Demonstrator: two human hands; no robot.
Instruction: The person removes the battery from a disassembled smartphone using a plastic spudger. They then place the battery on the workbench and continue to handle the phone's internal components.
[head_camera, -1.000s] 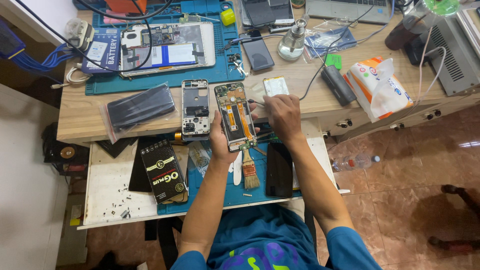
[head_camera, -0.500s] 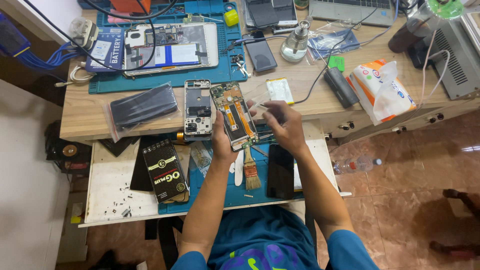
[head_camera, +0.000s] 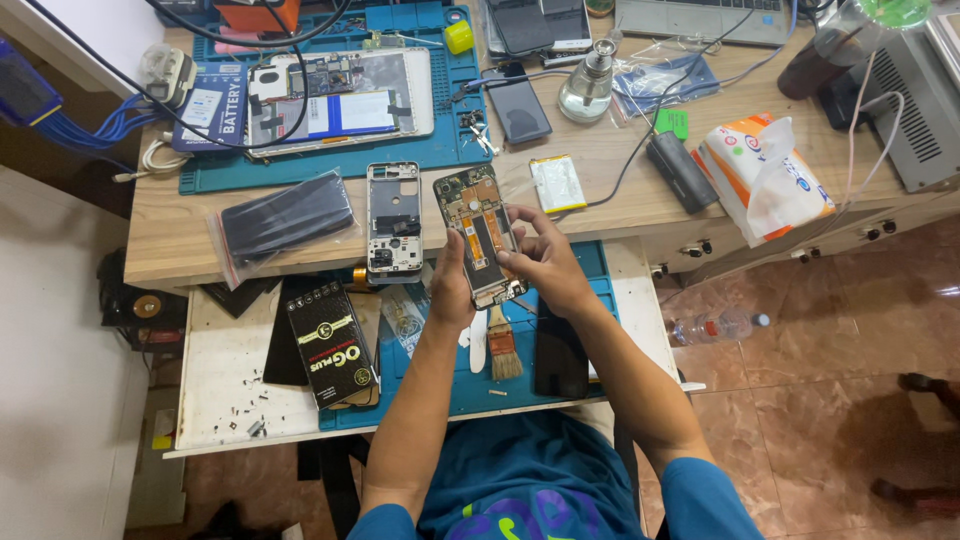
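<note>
Head view: left hand (head_camera: 450, 290) grips opened, backless phone w/ exposed orange-and-black internals (head_camera: 478, 235) by its edge above blue work mat (head_camera: 600, 262), steadying it while right hand (head_camera: 545, 270) fingertips pinch at its middle.

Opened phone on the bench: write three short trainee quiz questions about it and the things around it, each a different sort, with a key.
1. True or false: both hands grip the opened phone above the bench.
2. What lies directly left of the opened phone on the wooden desk? A) a phone frame B) a laptop C) a tissue pack
3. Fill in: a small ______ with a wooden handle lies on the blue mat below the hands.

Key
1. True: the left hand holds its lower left edge and the right hand its right side.
2. A, the phone frame.
3. brush.
</note>
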